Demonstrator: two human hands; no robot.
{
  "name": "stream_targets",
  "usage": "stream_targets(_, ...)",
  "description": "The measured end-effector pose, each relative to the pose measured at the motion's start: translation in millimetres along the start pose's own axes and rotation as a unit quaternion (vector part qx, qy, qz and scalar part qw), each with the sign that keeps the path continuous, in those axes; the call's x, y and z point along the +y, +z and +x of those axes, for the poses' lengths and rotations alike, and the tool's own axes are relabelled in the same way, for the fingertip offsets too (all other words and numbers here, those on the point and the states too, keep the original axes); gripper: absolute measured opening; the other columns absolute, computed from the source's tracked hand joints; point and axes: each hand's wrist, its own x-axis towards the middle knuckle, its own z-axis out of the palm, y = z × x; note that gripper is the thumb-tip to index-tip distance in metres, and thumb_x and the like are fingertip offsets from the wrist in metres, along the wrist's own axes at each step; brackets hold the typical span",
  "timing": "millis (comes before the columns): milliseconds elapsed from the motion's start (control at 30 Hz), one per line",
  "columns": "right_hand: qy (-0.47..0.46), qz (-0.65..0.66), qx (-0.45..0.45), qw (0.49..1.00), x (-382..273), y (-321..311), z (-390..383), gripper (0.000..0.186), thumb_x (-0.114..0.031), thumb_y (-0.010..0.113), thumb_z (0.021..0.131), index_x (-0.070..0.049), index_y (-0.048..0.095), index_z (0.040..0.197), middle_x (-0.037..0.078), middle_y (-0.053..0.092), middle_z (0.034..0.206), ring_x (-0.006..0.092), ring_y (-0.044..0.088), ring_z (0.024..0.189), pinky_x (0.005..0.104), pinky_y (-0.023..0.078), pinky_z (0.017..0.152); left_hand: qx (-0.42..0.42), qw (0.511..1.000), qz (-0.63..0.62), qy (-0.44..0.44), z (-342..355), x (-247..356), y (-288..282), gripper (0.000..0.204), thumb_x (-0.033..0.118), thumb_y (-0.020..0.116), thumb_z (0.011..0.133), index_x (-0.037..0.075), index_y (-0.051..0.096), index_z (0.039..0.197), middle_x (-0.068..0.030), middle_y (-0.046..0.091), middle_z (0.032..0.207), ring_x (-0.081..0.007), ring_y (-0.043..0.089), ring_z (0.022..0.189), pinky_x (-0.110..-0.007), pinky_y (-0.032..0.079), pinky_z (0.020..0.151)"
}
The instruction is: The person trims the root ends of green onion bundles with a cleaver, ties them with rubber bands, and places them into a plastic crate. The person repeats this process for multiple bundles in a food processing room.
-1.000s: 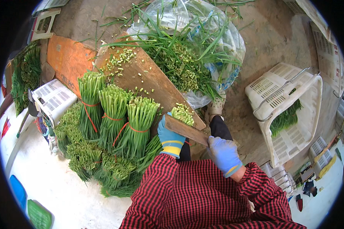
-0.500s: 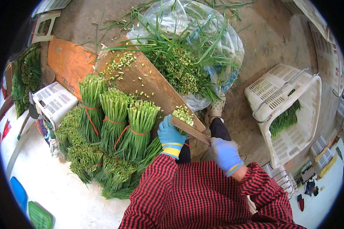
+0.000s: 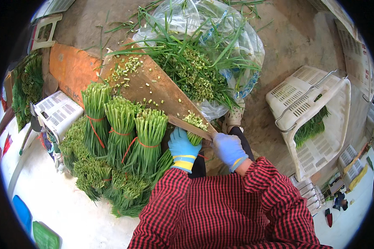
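In a blue glove with a yellow cuff band, my left hand [image 3: 182,147] is closed around a bundle of garlic chives [image 3: 195,138], its cut ends toward the board. My right hand [image 3: 228,148], gloved in blue-violet, grips a knife [image 3: 188,127] whose long, dull brown blade lies across the bundle, just beyond my left fingers. Short pale pieces [image 3: 195,120] sit at the far side of the blade. Under them a wooden board [image 3: 172,96] slants away to the far left, scattered with trimmed bits. The knife's handle is hidden in my fist.
Chive bundles tied with red bands [image 3: 147,135] stand left of my left hand, with more bundles [image 3: 126,193] nearer. Beyond the board, a clear plastic bag [image 3: 247,45] holds trimmings. A white crate [image 3: 297,93] with some greens tilts at the right. My shoe [image 3: 235,116] is beside the bag.
My right hand and the knife have moved left and slightly away from me, the blade sliding across the bundle. My left hand has shifted a little left and keeps its hold.
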Motion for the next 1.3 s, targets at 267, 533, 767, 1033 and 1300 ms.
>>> stream_targets(267,0.011,0.024,0.004,1.000,-10.7,5.8,23.0,0.012,-0.019,0.062,0.084,-0.008,0.065,0.085,0.013,0.066,0.068,0.0321,0.067,0.057,0.0420,0.052,0.047,0.010,1.000,-0.002,0.004,2.9,-1.2,2.8,0.091,0.038,0.089,0.053,0.002,0.048,0.127,-0.0190,0.056,0.120,-0.0404,0.053,0.109,-0.050,0.047,0.090)
stream_targets(533,0.088,0.035,-0.040,0.995,19.9,21.3,9.8,0.013,-0.022,0.062,0.086,-0.009,0.064,0.086,0.012,0.067,0.071,0.0310,0.068,0.061,0.0421,0.052,0.052,0.075,0.994,-0.077,0.011,-3.4,-28.3,-9.6,0.105,0.044,0.087,0.063,0.004,0.034,0.145,-0.0208,0.050,0.136,-0.0399,0.051,0.120,-0.050,0.043,0.099)
stream_targets(767,0.121,0.114,0.187,0.968,3.6,-10.1,22.9,0.018,-0.025,0.061,0.088,-0.006,0.062,0.085,0.019,0.066,0.078,0.0390,0.066,0.068,0.0472,0.052,0.061,0.075,0.994,-0.070,-0.036,0.8,-22.8,-10.5,0.111,0.045,0.088,0.059,0.007,0.031,0.147,-0.0216,0.049,0.139,-0.0396,0.049,0.125,-0.050,0.042,0.099)
stream_targets(1033,0.290,0.168,0.174,0.926,-4.2,-77.3,-89.2,0.024,-0.027,0.064,0.091,-0.003,0.065,0.093,0.025,0.064,0.076,0.0399,0.066,0.072,0.0459,0.052,0.062,0.047,0.997,-0.010,0.064,-25.5,8.9,-79.6,0.112,0.030,0.085,0.065,0.007,0.021,0.154,-0.0220,0.043,0.145,-0.0389,0.042,0.132,-0.049,0.031,0.111)
stream_targets(1300,0.309,0.646,0.139,0.684,19.9,-121.8,-146.1,0.028,-0.029,0.064,0.095,-0.003,0.062,0.088,0.003,0.058,0.067,0.0157,0.054,0.055,0.0320,0.046,0.054,0.127,0.940,-0.261,0.179,-39.1,70.4,-65.8,0.042,0.005,0.066,0.082,0.006,0.062,0.124,-0.0137,0.066,0.117,-0.0323,0.062,0.105,-0.042,0.049,0.092)
